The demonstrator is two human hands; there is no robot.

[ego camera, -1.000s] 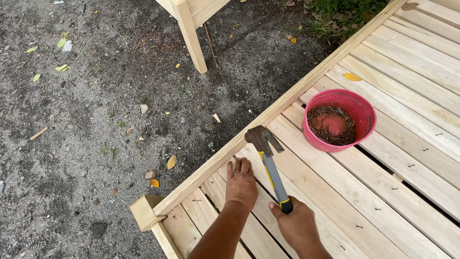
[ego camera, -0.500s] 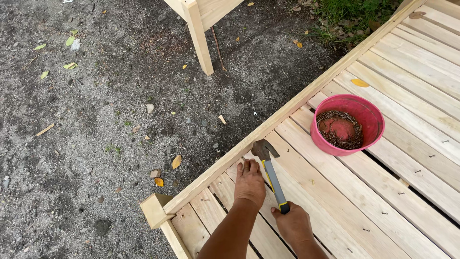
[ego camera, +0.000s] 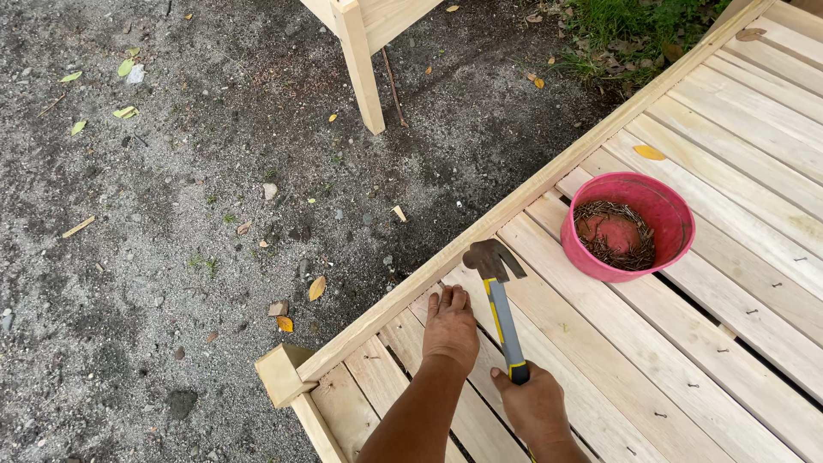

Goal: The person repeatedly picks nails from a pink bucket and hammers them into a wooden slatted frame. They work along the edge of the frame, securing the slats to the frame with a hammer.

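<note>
Right hand (ego camera: 536, 403) grips a grey-and-yellow-handled claw hammer (ego camera: 497, 300), its head over the pale wooden slats (ego camera: 600, 343); left hand (ego camera: 452, 326) lies flat, fingers spread, beside it, near a pink plastic bowl of nails (ego camera: 628, 225).

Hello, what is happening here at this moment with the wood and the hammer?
A person is working on a slatted frame of pale wood that lies on gravel ground. The right hand holds a claw hammer by its handle, with the head over the slats close to the frame's edge rail. The left hand rests flat on a slat just beside the hammer. A pink bowl of nails sits on the slats further along, and some nails already stand in the boards.
</note>
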